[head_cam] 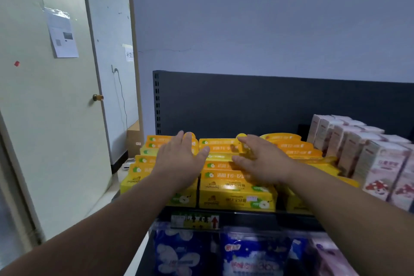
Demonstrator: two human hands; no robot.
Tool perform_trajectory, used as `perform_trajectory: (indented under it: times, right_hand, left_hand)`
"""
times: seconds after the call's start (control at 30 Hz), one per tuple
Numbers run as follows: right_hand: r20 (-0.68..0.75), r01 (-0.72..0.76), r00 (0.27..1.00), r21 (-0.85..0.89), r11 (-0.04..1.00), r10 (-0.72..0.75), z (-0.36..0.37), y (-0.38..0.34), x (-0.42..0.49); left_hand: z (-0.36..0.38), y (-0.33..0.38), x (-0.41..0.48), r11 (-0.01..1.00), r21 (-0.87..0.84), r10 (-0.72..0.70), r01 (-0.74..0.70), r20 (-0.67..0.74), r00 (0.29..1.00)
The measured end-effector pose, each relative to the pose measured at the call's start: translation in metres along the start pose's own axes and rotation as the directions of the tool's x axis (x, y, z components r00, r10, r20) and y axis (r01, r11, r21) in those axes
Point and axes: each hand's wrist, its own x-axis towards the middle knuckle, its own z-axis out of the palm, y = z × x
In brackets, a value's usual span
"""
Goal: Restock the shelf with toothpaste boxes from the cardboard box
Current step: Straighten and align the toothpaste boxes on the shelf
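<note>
Yellow toothpaste boxes (235, 197) lie stacked in three rows on the top shelf (246, 217) of a dark rack. My left hand (179, 159) lies flat with straight fingers on the left stack. My right hand (262, 161) reaches over the middle stack, fingers spread and straight, touching the top boxes. Neither hand holds a box. The supply cardboard box is out of view.
Pink-and-white cartons (367, 157) stand upright at the shelf's right. Blue and pink soft packs (251, 255) fill the shelf below. A cream door (51, 119) with a knob stands open at left; a small brown carton (134, 141) sits on the floor behind.
</note>
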Motion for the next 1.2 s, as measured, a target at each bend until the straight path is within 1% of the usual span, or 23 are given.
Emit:
perform_trajectory:
  times: [0.07, 0.17, 0.3, 0.5, 0.57, 0.63, 0.7, 0.73, 0.83, 0.87, 0.97, 1.03, 1.1, 1.2]
  right_hand:
    - [0.032, 0.006, 0.999, 0.007, 1.0, -0.006, 0.003, 0.002, -0.008]
    - [0.063, 0.034, 0.997, 0.04, 0.999, -0.037, 0.01, 0.004, -0.016]
    - [0.015, 0.042, 0.999, 0.063, 0.997, -0.043, 0.016, 0.004, -0.018]
    - [0.001, 0.079, 0.997, 0.095, 0.992, -0.079, 0.019, 0.006, -0.017]
    - [0.003, 0.083, 0.996, 0.134, 0.987, -0.084, 0.019, 0.008, -0.016]
    - [-0.02, 0.065, 0.998, 0.21, 0.976, -0.062, 0.017, 0.012, -0.014]
    - [-0.035, 0.025, 0.999, 0.263, 0.965, -0.016, 0.014, 0.015, -0.011]
    - [-0.018, 0.005, 1.0, 0.266, 0.964, 0.0, 0.014, 0.015, -0.01]
    - [0.066, -0.007, 0.998, 0.224, 0.974, -0.008, 0.009, 0.012, -0.007]
    - [0.069, -0.002, 0.998, 0.223, 0.975, -0.014, 0.006, 0.012, -0.005]
    - [0.003, 0.03, 1.0, 0.22, 0.975, -0.031, -0.01, 0.016, 0.008]
    - [0.008, 0.034, 0.999, 0.169, 0.985, -0.036, -0.021, 0.023, 0.024]
    - [0.07, 0.017, 0.997, 0.108, 0.994, -0.025, -0.027, 0.029, 0.039]
    - [0.171, -0.013, 0.985, 0.072, 0.997, 0.001, -0.026, 0.033, 0.054]
  left_hand:
    - [0.013, 0.007, -0.001, 0.999, 0.006, 0.036, -0.036, 0.014, 0.999]
    - [0.023, 0.008, -0.005, 0.999, -0.011, 0.043, -0.042, 0.062, 0.997]
    - [0.022, 0.006, -0.011, 0.995, 0.082, 0.055, -0.061, 0.068, 0.996]
    - [0.019, 0.003, -0.014, 0.993, 0.102, 0.053, -0.061, 0.082, 0.995]
    - [0.02, 0.005, -0.015, 0.991, 0.125, 0.03, -0.037, 0.063, 0.998]
    - [0.021, 0.011, -0.017, 0.984, 0.173, 0.034, -0.034, 0.004, 0.999]
    - [0.023, 0.021, -0.022, 0.972, 0.22, 0.099, -0.086, -0.049, 0.994]
    - [0.024, 0.028, -0.024, 0.966, 0.229, 0.137, -0.121, -0.055, 0.989]
    - [0.033, 0.039, -0.027, 0.952, 0.251, 0.182, -0.174, -0.009, 0.983]
    - [0.036, 0.038, -0.027, 0.948, 0.265, 0.183, -0.178, 0.004, 0.983]
    - [0.042, 0.034, -0.026, 0.937, 0.298, 0.19, -0.184, 0.011, 0.982]
    - [0.043, 0.033, -0.026, 0.94, 0.289, 0.189, -0.184, 0.009, 0.982]
    - [0.042, 0.034, -0.027, 0.943, 0.279, 0.186, -0.18, 0.007, 0.983]
    - [0.043, 0.034, -0.028, 0.947, 0.268, 0.181, -0.174, -0.001, 0.983]
